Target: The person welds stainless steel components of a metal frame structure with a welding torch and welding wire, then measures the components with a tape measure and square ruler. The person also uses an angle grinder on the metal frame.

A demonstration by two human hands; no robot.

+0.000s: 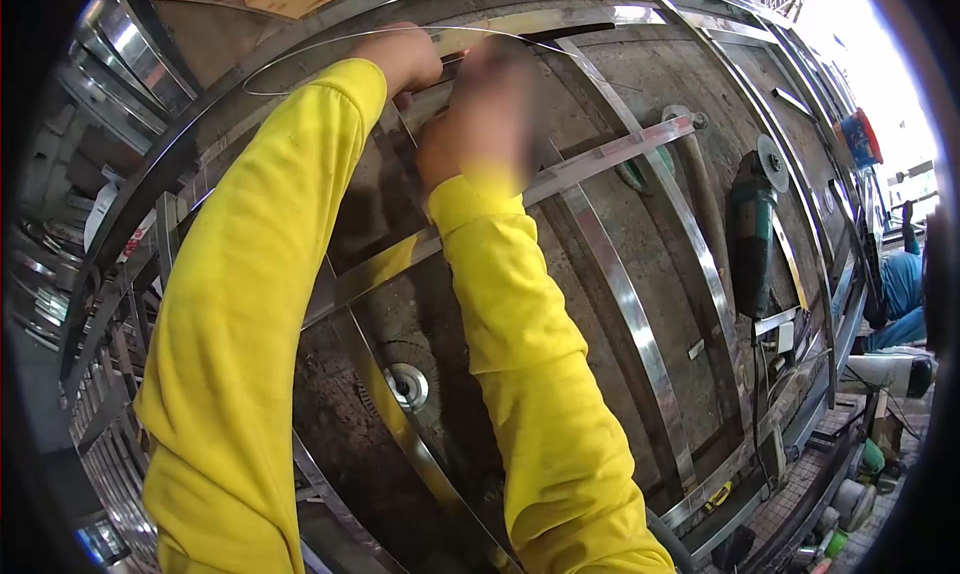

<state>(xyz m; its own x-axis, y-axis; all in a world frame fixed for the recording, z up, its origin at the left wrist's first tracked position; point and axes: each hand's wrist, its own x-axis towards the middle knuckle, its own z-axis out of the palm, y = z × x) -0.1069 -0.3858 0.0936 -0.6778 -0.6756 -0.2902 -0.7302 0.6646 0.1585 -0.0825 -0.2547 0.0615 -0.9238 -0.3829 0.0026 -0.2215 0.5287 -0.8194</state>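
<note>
Both forearms, in yellow sleeves, reach over a frame of shiny flat metal bars (pixel 615 284). My left hand (pixel 408 56) is closed at the far edge of the frame; what its fingers hold is hidden. A thin metal wire (pixel 265 94) makes a long loop around my left wrist and passes above both hands. My right hand (pixel 475 114) is just to the right, near the far end of a bar. Blur covers most of its fingers. A wide metal crossbar (pixel 610 157) lies across the slats to the right of that hand.
A green angle grinder (pixel 752 239) rests on the right, beside a hammer (pixel 700 194). Under the frame lies a round metal disc (pixel 408 386). Curved metal pieces (pixel 135 49) stand at the left. A person in blue (pixel 900 289) is at the far right, below a red-and-blue container (pixel 860 139).
</note>
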